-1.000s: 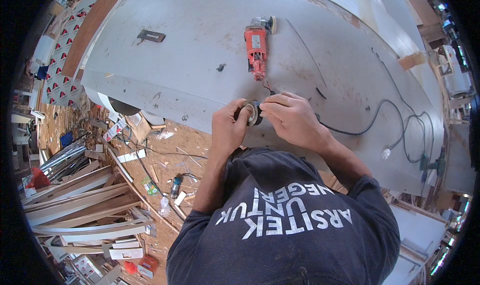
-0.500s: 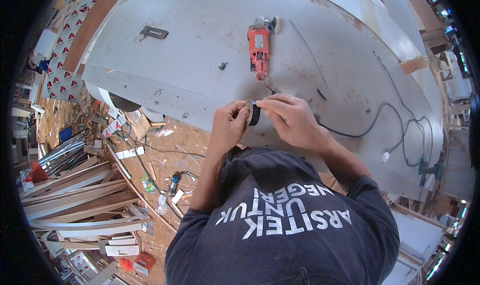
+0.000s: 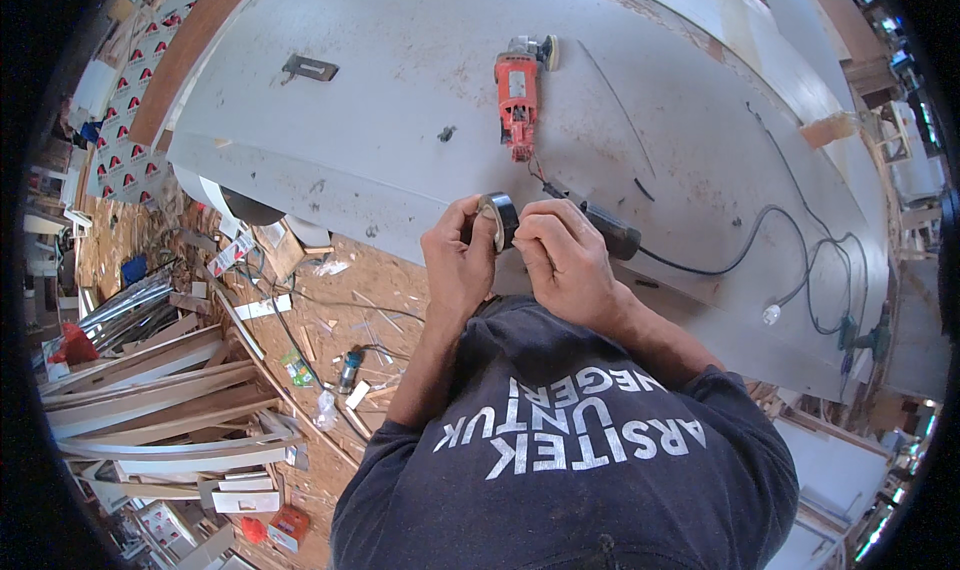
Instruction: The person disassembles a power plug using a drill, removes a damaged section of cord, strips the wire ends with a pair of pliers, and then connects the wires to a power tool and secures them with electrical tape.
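Observation:
Between thumb and fingers, my left hand (image 3: 462,245) grips a roll of black tape (image 3: 505,220) at the near edge of the grey board. My right hand (image 3: 565,252) is closed just right of the roll, its thumb and forefinger pinched by the tape's edge; whether a tape end is between them is too small to see. Ahead on the board lies a red angle grinder (image 3: 517,95) with its rear casing opened and thin wires coming out. Those wires lead toward a black handle-like casing (image 3: 610,232) behind my right hand, partly hidden by it.
The grey board (image 3: 400,100) fills the work area. A black cable (image 3: 720,273) curves right to a white plug (image 3: 771,314). A dark metal plate (image 3: 312,68) lies far left. Wood strips (image 3: 160,400) and a blue power tool (image 3: 350,370) are on the littered floor at left.
My right hand has dropped lower, from the top of the tape roll to beside it. The roll has turned slightly, and the black casing behind my right hand now shows more.

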Tool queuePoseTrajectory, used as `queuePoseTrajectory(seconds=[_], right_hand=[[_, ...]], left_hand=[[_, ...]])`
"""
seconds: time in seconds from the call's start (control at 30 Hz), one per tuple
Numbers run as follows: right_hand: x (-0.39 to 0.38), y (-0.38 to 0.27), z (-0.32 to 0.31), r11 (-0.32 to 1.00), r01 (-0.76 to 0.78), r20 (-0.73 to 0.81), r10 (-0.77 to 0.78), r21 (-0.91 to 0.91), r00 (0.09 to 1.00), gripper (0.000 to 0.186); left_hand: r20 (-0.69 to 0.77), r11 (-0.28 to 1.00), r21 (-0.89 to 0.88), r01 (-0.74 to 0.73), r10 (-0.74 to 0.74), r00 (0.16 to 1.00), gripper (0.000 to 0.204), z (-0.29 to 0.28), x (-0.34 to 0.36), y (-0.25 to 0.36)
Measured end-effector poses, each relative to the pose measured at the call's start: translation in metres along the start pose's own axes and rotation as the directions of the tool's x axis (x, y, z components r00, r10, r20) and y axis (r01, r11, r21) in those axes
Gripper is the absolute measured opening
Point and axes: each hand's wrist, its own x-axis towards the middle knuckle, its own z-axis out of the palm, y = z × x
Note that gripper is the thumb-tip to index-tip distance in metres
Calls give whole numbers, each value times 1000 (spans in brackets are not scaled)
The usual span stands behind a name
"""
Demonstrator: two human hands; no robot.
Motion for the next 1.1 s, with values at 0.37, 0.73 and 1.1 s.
queuePoseTrajectory(seconds=[0.37, 0.73, 1.1], right_hand=[[1, -3, -8, 999, 1, -43, 0, 38, 999, 12], [0, -9, -1, 990, -64, -122, 79, 124, 989, 15], [0, -1, -3, 999, 47, 10, -47, 3, 999, 16]], left_hand=[[-21, 991, -63, -117, 116, 993, 22, 8, 3, -6], [-35, 993, -97, -63, 60, 998, 21, 8, -2, 3], [-54, 996, -4, -92, 92, 994, 19, 2, -2, 5]])
